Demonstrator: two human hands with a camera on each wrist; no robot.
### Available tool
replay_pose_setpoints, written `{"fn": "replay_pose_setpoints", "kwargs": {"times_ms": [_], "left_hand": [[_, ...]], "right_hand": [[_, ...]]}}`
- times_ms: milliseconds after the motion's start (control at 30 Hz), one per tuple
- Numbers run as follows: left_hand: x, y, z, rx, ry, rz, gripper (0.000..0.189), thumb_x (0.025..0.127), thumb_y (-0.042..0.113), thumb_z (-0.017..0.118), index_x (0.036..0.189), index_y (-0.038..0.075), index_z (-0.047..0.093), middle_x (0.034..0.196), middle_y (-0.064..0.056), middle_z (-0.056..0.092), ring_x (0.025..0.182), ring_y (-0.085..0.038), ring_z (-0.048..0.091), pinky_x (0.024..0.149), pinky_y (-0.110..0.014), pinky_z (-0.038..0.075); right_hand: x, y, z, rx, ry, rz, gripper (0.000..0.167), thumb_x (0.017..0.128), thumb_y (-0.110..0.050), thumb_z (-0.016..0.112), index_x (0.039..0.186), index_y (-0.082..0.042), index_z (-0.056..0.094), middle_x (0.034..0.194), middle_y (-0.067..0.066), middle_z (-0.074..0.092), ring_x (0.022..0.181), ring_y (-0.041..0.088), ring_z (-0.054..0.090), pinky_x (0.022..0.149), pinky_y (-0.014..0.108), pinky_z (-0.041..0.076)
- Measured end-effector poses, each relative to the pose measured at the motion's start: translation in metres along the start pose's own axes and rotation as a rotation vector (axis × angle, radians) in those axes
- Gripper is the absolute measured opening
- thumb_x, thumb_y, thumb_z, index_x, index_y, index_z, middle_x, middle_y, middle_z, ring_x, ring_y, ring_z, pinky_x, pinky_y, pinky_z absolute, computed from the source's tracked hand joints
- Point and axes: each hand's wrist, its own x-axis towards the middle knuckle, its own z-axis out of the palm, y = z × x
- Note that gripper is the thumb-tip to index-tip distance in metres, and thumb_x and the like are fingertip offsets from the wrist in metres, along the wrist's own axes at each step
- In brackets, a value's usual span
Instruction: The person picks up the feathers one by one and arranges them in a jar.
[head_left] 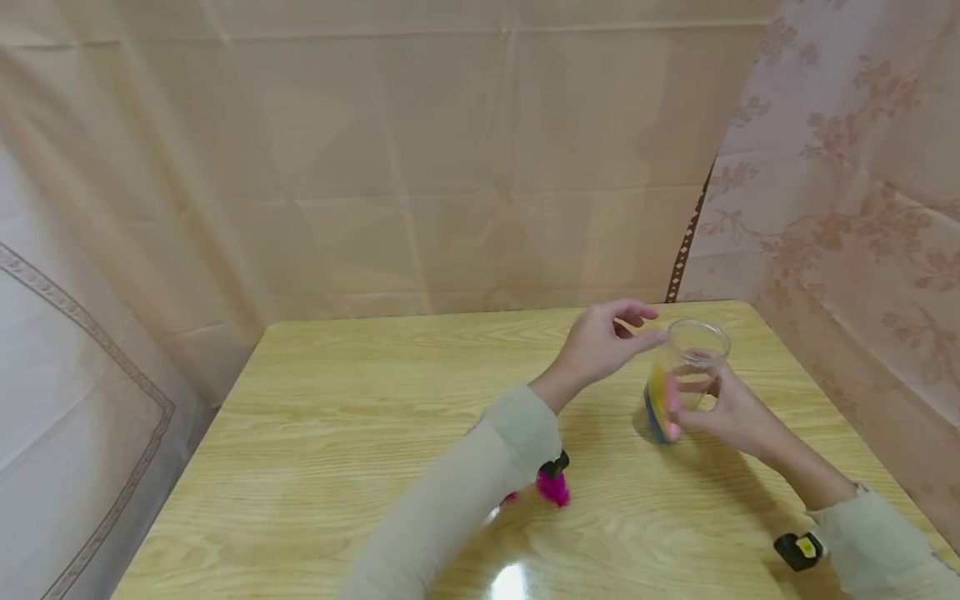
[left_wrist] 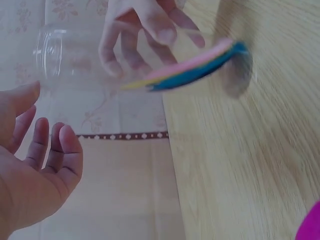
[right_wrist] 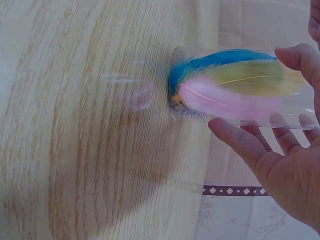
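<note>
A clear cylindrical cup point(head_left: 698, 331) stands upright on the right part of the table. It holds pink, yellow and blue feathers point(right_wrist: 230, 85), whose lower ends reach its base. My right hand point(head_left: 723, 408) grips the cup from the right, thumb on the near side and fingers behind the wall, as the right wrist view shows point(right_wrist: 287, 170). Beside the rim, my left hand point(head_left: 603, 340) is raised with loosely bent fingers and holds nothing. Its thumb point(left_wrist: 25, 97) is close to the rim; whether it touches is unclear.
A magenta feather point(head_left: 553, 488) lies on the wooden table point(head_left: 337, 433) by my left sleeve, which partly hides it. Beige curtain cloth point(head_left: 450, 167) hangs behind the table's far edge. A floral cloth point(head_left: 862, 208) borders the right side.
</note>
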Motion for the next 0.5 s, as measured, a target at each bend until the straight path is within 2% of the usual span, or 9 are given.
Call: {"fn": "replay_pose_setpoints", "kwargs": {"times_ms": [233,500], "left_hand": [[-0.009,-0.006,-0.019,0.032,-0.050,-0.040,0.030,0.091,0.019,0.080,0.118,0.011,0.071,0.111,0.006,0.066,0.085,-0.007,0.063,0.075,-0.017,0.054],[-0.021,-0.012,-0.041,0.088,-0.119,-0.095,0.038,0.089,0.017,0.081,0.123,0.012,0.067,0.119,0.004,0.065,0.090,-0.011,0.064,0.077,-0.019,0.054]], "right_hand": [[0.000,-0.001,0.000,0.020,0.003,-0.014,0.082,0.087,-0.004,0.080,0.150,0.002,0.029,0.138,0.029,0.043,0.115,0.055,0.055,0.075,0.030,0.058],[0.000,0.000,0.000,0.004,-0.004,-0.019,0.084,0.087,-0.005,0.080,0.152,0.000,0.026,0.136,0.027,0.044,0.115,0.054,0.056,0.075,0.029,0.058]]}}
